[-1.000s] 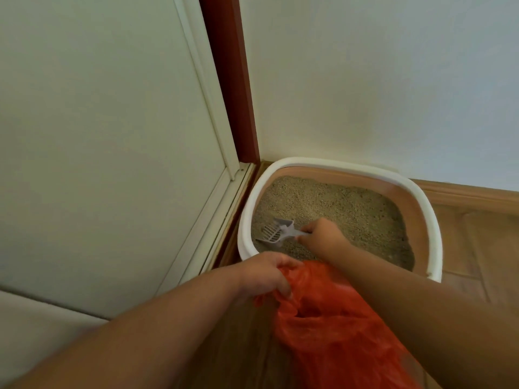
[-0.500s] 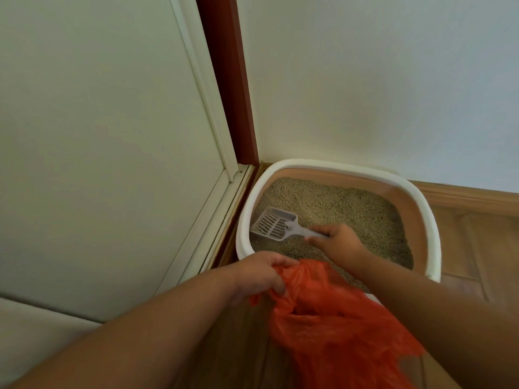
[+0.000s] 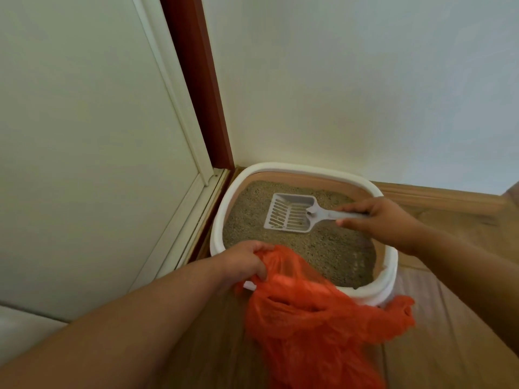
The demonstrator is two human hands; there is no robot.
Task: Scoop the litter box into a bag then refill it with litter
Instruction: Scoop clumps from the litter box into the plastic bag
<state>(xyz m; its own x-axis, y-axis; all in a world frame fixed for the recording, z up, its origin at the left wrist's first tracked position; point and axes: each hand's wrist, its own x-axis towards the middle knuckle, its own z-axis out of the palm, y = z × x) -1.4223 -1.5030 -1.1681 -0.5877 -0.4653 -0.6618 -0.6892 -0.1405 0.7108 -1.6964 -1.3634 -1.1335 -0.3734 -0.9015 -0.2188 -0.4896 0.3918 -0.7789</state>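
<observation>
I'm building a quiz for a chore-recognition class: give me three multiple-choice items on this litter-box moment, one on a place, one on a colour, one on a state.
1. Where is the head of the scoop?
A. Above the litter inside the litter box
B. Inside the bag
C. Flat on the wooden floor

2. What colour is the bag?
A. Black
B. Orange-red
C. Clear

3. What is the left hand doing?
A. Resting open on the floor
B. Holding the scoop handle
C. Gripping the edge of the bag

Answers:
1. A: the slotted head shows over the grains, within the white rim, its handle held by the right hand.
2. B: the crumpled plastic at the box's near edge is orange-red.
3. C: its fingers curl round a bunch of the bag's plastic beside the rim.
</observation>
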